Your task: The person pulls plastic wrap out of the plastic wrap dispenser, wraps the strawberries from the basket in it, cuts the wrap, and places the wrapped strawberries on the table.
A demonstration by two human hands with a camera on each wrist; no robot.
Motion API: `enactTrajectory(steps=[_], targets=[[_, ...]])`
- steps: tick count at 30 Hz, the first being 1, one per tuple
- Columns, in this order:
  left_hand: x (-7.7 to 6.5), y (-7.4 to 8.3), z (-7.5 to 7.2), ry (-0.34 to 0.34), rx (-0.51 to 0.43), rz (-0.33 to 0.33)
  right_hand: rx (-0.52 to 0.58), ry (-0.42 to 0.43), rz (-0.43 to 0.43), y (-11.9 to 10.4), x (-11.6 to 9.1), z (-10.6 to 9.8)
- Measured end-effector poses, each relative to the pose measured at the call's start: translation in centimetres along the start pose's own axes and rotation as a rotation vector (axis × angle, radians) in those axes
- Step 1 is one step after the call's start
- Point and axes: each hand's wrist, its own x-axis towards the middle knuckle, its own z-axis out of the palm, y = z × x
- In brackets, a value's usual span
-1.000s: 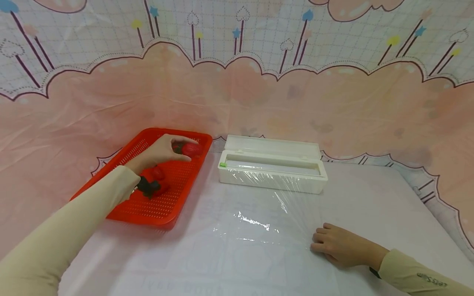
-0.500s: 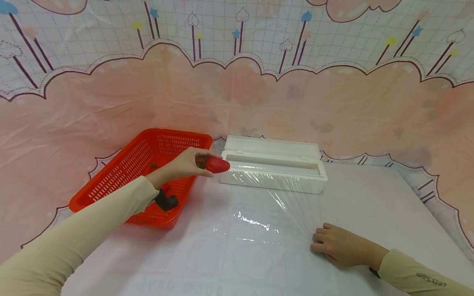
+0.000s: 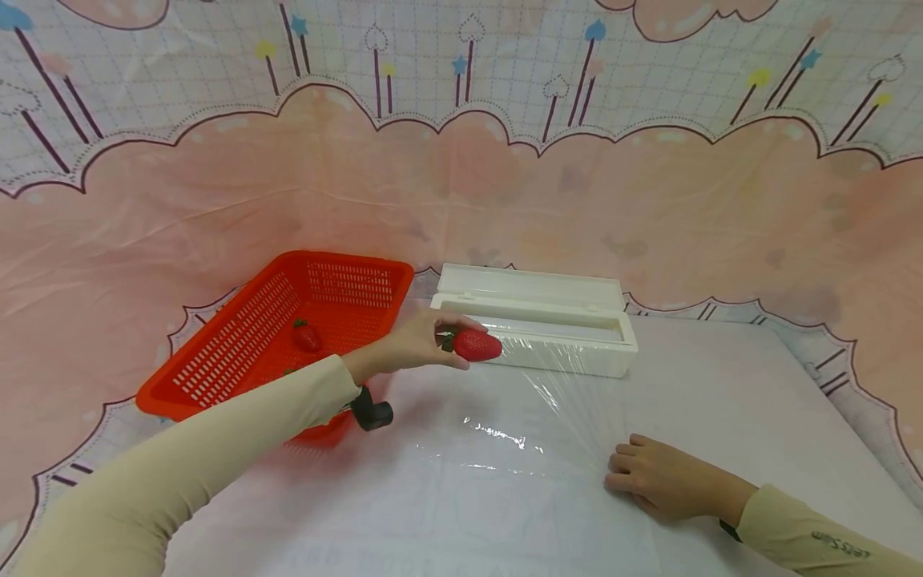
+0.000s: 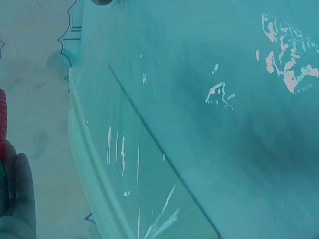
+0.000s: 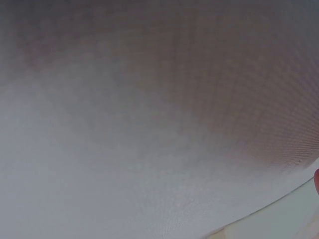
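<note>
A red strawberry with green leaves is held between the fingers and thumb of my left hand, in front of the white cling film dispenser. In the left wrist view, part of that strawberry and the fingers show at the left edge. The dispenser's lid stands up and a roll lies inside. Clear cling film runs from it over the table towards me. My right hand grips the film's near right corner, its fingers curled down at the table; the fingertips' hold is partly hidden.
A red plastic basket stands at the left, partly behind my left forearm. Inside lies another strawberry; green leaves beside the sleeve hint at more. A patterned cloth hangs behind the white table.
My left hand has carried the strawberry out of the basket, rightward and nearer, to the dispenser's front. The right hand and the film have stayed in place.
</note>
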Motion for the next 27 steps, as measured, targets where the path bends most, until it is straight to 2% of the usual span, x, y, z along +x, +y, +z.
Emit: enactTrajectory(steps=[7, 12, 22, 27], targets=[[1.5, 0.2, 3.2, -0.073, -0.058, 0.045, 0.008, -0.003, -0.004, 0.1, -0.1, -0.1], [2.3, -0.3, 5.7, -0.103, -0.060, 0.027, 0.011, -0.007, -0.001, 0.1, -0.1, -0.1], [3.0, -1.8, 10.0, -0.148, -0.098, 0.080, 0.039, -0.064, 0.026, 0.2, -0.1, -0.3], [3.1, -2.9, 11.6, -0.157, -0.067, 0.053, 0.035, -0.056, 0.023, 0.2, -0.1, -0.3]])
